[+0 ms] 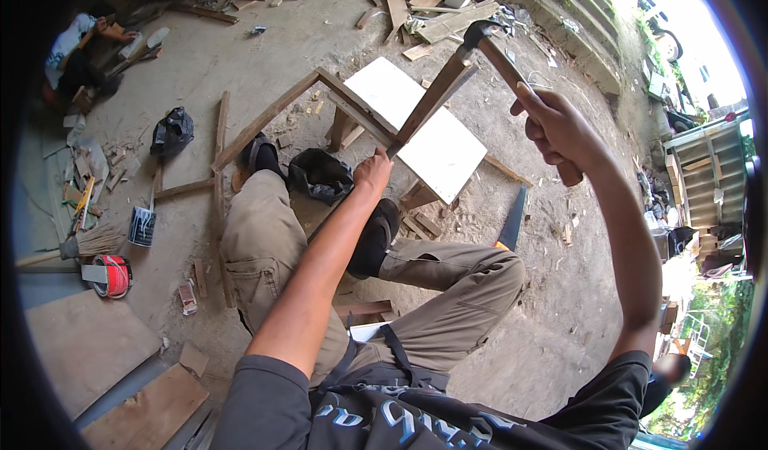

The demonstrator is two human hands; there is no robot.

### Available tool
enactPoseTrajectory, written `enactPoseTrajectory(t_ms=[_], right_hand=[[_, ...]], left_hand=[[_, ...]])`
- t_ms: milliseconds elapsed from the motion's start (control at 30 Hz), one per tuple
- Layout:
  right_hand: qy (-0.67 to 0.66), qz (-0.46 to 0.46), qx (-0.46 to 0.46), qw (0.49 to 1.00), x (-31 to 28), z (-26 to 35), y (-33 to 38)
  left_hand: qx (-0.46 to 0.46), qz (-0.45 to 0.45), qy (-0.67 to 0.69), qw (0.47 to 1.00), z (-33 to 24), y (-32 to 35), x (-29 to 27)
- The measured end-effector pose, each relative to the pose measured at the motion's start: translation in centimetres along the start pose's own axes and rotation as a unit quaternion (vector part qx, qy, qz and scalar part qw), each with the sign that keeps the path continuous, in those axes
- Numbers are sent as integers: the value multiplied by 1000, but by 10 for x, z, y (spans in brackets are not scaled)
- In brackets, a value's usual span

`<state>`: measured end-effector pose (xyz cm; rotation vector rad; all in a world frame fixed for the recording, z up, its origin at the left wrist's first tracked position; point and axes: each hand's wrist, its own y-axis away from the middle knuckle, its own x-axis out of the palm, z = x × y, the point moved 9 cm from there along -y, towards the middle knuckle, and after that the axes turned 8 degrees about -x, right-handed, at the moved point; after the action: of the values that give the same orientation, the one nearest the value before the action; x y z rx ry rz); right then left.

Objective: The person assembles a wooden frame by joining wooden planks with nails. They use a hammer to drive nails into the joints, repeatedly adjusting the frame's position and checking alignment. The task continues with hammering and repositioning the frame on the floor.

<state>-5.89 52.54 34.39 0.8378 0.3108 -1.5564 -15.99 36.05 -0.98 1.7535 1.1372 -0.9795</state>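
In my right hand point(552, 126) is a hammer point(502, 64), the fingers closed round its wooden handle. The dark hammer head appears at or just above the upper end of a wooden post point(432, 98); I cannot tell whether they touch. My left hand point(374, 170) is closed on the wooden frame point(360, 111), close to the corner where the post meets it. This frame of brown battens stretches left past my legs. Beneath the post is a small stool or table with a white top point(448, 150) and wooden legs.
A handsaw point(513, 220) lies right of the white top. Black plastic bags point(320, 174) are by my feet. At left are a paint-streaked can point(142, 226), a red roll-shaped thing point(114, 276) and a broom point(88, 244). Scrap wood point(432, 10) is piled at the back. Another person point(80, 54) sits far left.
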Motion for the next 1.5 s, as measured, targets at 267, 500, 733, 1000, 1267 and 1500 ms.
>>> enactPoseTrajectory(t_ms=[267,500,733,1000,1267,1500], right_hand=[[54,-2,-6,999,-2,11,1],[244,-254,-239,905,-19,32,-44],[94,-148,-119,977,48,-4,-83],[149,-302,-255,906,36,30,-70],[89,-260,-252,928,43,23,-94],[87,-264,-296,914,45,19,-90]], left_hand=[[-16,-4,1,1000,10,-1,2],[10,-20,-6,1000,-3,-2,0],[17,-16,-35,999,-2,4,-8],[22,-10,-38,999,1,2,-3],[26,-10,-56,998,-4,8,-13],[26,-8,-61,998,-9,8,-14]])
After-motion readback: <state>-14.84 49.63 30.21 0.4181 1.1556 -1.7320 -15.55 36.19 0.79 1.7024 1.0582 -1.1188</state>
